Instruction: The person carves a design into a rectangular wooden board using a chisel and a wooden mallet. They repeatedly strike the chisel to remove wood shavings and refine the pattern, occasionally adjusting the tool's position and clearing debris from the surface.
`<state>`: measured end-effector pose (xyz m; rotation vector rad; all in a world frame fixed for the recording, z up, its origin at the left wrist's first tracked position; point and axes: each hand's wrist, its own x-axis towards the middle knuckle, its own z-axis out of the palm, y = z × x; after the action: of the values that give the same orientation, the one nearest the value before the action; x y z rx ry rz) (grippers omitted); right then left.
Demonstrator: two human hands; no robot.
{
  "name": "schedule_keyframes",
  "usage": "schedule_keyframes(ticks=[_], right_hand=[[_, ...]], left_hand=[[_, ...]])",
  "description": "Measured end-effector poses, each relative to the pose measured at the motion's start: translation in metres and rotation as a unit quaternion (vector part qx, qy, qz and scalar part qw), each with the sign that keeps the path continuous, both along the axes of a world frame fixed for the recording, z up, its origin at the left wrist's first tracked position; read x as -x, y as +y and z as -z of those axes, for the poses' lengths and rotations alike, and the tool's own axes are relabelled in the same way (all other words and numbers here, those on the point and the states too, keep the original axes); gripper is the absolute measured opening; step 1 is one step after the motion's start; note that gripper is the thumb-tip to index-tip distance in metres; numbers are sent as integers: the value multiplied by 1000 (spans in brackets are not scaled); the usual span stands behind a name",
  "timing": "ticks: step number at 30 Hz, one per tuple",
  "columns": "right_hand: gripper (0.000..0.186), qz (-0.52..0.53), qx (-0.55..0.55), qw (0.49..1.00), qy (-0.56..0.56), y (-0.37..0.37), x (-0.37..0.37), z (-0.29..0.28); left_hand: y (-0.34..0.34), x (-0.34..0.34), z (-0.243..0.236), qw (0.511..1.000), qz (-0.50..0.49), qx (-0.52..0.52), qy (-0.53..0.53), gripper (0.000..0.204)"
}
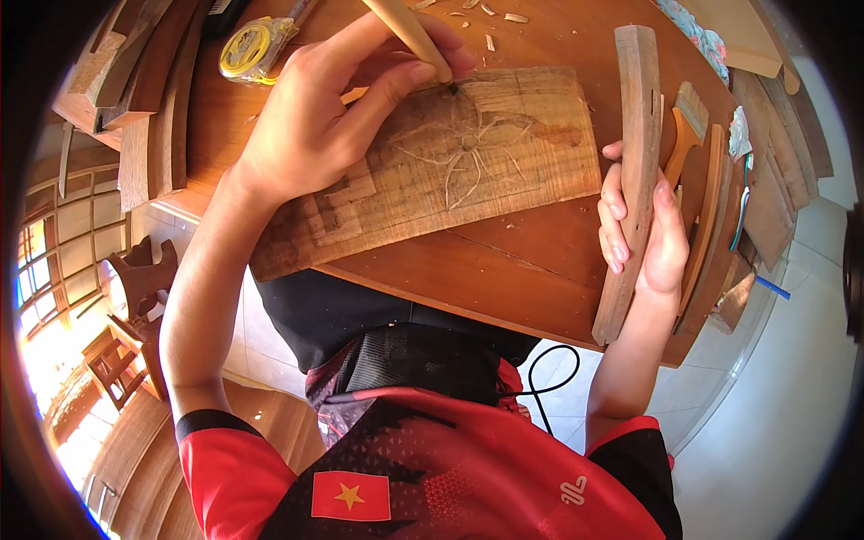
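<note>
A wooden board (531, 162) with a flower outline carved into it lies tilted across the near part of the table. My left hand (333, 108) grips a carving chisel (405, 31) by its pale wooden handle, and the dark tip meets the board at the flower's upper petal. Fingers of my right hand (643, 225) wrap round a thick wooden stick (637, 108), held upright just off the board's right end. The stick does not touch the chisel. My left fingers hide part of the board's far edge.
A yellow tape measure (247, 49) sits at the far left beside stacked wood pieces (148, 99). Small wood chips (490, 42) are scattered on the brown table (432, 279). A paintbrush (686, 130) and more wood strips (706, 225) lie along the right edge.
</note>
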<state>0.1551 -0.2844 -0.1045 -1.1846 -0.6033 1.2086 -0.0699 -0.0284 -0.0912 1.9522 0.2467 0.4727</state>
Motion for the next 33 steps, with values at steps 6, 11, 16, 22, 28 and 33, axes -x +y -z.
schedule_keyframes(ticks=[6, 11, 16, 22, 28, 33], right_hand=[[67, -1, 0, 1000, -5, 1, 1, -2], [63, 12, -11, 1000, 18, 1, 3, -1], [64, 4, -11, 1000, 11, 2, 2, -1], [49, 35, -1, 998, 49, 6, 7, -20], [37, 54, 17, 993, -107, 58, 22, -66], [34, 76, 32, 972, -221, 83, 11, -76]], left_hand=[[-2, -1, 1, 999, -30, 17, 4, 28], [-2, -3, 1, 1000, -14, 8, -17, 28], [2, -12, -4, 1000, 6, 16, -14, 28], [23, -30, -26, 993, -8, 73, -97, 21], [1, -29, -22, 996, -79, 40, 0, 26], [-7, -49, -35, 992, -52, -76, 91, 25]])
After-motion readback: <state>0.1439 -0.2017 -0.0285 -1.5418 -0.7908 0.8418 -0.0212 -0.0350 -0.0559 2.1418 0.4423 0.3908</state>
